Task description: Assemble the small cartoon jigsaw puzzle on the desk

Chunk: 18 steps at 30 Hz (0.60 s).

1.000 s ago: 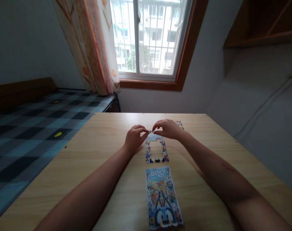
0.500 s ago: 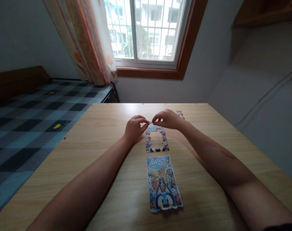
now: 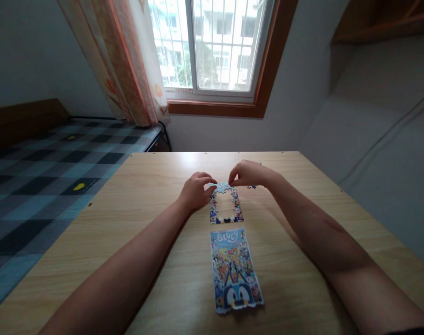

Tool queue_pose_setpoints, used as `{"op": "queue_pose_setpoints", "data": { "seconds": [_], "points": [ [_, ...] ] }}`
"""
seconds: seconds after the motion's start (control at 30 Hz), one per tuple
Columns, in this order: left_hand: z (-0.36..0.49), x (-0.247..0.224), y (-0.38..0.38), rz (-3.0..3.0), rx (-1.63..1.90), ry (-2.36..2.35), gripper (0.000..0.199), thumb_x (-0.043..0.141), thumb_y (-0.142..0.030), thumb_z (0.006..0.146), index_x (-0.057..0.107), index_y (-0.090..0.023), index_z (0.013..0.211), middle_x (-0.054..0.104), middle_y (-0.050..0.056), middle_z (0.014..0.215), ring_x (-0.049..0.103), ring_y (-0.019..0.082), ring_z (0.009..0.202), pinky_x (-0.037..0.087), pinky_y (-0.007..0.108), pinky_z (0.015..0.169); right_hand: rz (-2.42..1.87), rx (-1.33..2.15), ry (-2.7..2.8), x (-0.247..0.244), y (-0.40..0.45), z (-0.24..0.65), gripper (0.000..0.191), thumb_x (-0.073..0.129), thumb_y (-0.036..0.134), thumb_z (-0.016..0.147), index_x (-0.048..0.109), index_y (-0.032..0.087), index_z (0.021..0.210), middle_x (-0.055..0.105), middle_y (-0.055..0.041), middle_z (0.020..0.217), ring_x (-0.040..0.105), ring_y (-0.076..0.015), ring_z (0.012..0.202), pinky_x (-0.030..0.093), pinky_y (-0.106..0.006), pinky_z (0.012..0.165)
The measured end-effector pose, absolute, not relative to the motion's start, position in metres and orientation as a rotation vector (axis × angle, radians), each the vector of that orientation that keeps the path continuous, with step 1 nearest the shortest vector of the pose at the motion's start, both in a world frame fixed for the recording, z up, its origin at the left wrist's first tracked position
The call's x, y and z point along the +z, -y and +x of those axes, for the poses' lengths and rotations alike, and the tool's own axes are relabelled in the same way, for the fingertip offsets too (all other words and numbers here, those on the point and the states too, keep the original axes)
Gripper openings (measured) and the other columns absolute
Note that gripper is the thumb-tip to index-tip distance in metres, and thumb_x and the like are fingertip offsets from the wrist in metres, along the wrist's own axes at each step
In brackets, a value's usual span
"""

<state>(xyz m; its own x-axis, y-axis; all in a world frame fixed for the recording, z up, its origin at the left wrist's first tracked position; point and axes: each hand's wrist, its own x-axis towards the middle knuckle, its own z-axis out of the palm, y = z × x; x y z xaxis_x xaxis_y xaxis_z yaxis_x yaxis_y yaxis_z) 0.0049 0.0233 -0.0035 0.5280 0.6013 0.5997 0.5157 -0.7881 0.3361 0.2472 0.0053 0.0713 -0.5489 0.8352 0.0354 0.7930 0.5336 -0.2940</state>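
A partly assembled jigsaw puzzle (image 3: 223, 187) lies on the table, its border and light-blue top part joined around a bare middle. My left hand (image 3: 198, 190) rests at its upper left edge, thumb and forefinger apart with nothing visible between them. Over the upper right corner, my right hand (image 3: 249, 173) has thumb and forefinger brought together; whatever they hold is too small to make out. Nearer to me lies a printed Bluey picture sheet (image 3: 236, 267) with a ragged bottom edge. Loose puzzle pieces (image 3: 252, 187) show under my right hand, which partly hides them.
The pale wooden table (image 3: 156, 265) reaches toward the wall under a barred window (image 3: 222, 51). To the left stands a bed (image 3: 58, 177) with a checked cover, beside a curtain (image 3: 124, 70). A wooden shelf (image 3: 379, 28) hangs at the upper right.
My hands, whose fingertips met above the puzzle's top edge, have come apart. The right moved slightly right to the upper corner; the left thumb and forefinger have spread. The view shifted slightly.
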Motion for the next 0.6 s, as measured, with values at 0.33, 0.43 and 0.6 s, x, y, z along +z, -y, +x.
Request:
{"op": "queue_pose_setpoints", "data": {
  "seconds": [0.33,0.43,0.6],
  "points": [
    [0.004,-0.004,-0.024,2.752,0.921,-0.858,0.019,0.065,-0.019,0.084,0.08,-0.027,0.093,0.074,0.004,0.104,0.062,0.022,0.097,0.052,0.043,0.094,-1.448,0.491,2.626,0.065,-0.007,0.247,0.014,0.076,0.026,0.081,0.083,0.026,0.092,0.078,-0.0016,0.078,0.065,-0.0125,0.063,0.043,-0.025,0.063],
    [0.004,-0.002,-0.022,2.782,0.861,-0.863,0.021,0.065,-0.018,0.083,0.081,-0.029,0.093,0.074,0.003,0.107,0.062,0.023,0.099,0.051,0.043,0.095,-1.45,0.469,2.643,0.063,-0.007,0.245,0.015,0.076,0.026,0.081,0.083,0.026,0.094,0.078,-0.0023,0.077,0.064,-0.013,0.062,0.043,-0.026,0.063],
    [0.005,0.001,-0.021,2.821,0.785,-0.863,0.021,0.064,-0.021,0.085,0.081,-0.032,0.091,0.075,0.002,0.106,0.062,0.023,0.098,0.05,0.044,0.094,-1.432,0.43,2.672,0.058,-0.01,0.243,0.017,0.076,0.025,0.08,0.083,0.028,0.096,0.079,-0.0021,0.085,0.065,-0.0141,0.067,0.043,-0.027,0.065]
  ]
}}
